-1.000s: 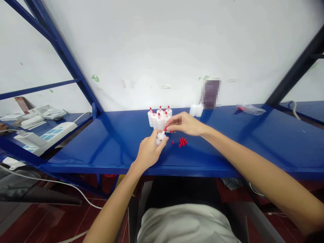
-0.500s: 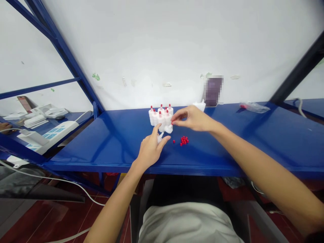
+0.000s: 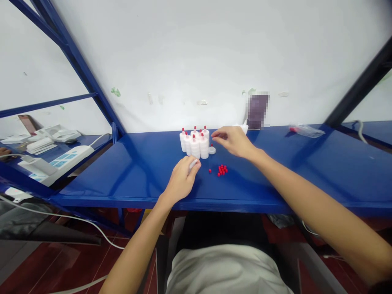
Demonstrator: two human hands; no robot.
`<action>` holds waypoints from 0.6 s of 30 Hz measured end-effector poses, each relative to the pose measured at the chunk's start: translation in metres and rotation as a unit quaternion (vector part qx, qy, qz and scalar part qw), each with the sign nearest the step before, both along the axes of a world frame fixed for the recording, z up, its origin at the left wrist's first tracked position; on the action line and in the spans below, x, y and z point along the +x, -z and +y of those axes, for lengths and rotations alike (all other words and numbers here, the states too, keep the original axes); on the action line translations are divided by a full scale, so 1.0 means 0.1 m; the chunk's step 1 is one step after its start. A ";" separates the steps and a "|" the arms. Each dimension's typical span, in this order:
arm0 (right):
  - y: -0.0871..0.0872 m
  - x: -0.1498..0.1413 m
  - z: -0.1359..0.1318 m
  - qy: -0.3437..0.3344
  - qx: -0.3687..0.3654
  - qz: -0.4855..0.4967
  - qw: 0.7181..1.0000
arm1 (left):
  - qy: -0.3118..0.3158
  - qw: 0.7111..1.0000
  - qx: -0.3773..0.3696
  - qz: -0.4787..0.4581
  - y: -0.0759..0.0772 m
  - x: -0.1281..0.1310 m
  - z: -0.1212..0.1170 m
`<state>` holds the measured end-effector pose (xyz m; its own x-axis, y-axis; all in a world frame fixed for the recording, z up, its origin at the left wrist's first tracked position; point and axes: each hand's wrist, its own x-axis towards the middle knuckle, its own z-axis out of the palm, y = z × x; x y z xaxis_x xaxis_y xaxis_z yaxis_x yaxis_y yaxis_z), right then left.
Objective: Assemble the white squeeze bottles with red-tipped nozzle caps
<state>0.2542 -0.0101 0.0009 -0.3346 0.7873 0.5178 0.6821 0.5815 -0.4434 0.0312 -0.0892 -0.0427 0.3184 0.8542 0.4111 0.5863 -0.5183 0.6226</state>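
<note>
My left hand (image 3: 181, 179), in front of the bottles, is closed around a white nozzle cap (image 3: 192, 164), mostly hidden by the fingers. Just above and right of a white nozzle cap with a red tip (image 3: 212, 150), my right hand (image 3: 234, 141) has its thumb and forefinger slightly apart, with nothing visible between them. That capped nozzle stands upright on the blue table, beside a cluster of white squeeze bottles (image 3: 195, 148) with red-tipped nozzles. Small red tip caps (image 3: 222, 170) lie in a loose pile nearer me, with a single red cap (image 3: 210, 171) to their left.
Behind my right hand, white pieces (image 3: 245, 128) are partly hidden. A blurred-out dark object (image 3: 257, 110) leans on the wall. A clear plastic bag (image 3: 308, 130) with something red lies at the back right. To the left are a power strip (image 3: 65, 161) and white boxes (image 3: 41, 145).
My right hand has let go of the red-tipped nozzle cap, now upright beside the bottles, and lifted slightly away. My left fingers have closed further around the white nozzle cap.
</note>
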 end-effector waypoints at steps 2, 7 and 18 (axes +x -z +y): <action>-0.05 -0.05 -0.13 -0.049 0.025 0.041 0.998 | 0.002 1.000 -0.023 -0.009 -0.01 -0.01 0.00; -0.07 -0.28 -0.44 -0.213 -0.039 0.049 0.975 | 0.008 0.994 -0.065 -0.088 -0.01 -0.04 -0.01; 0.01 -0.43 -0.56 -0.265 -0.133 0.092 0.951 | 0.028 0.991 -0.081 -0.100 -0.01 -0.05 -0.02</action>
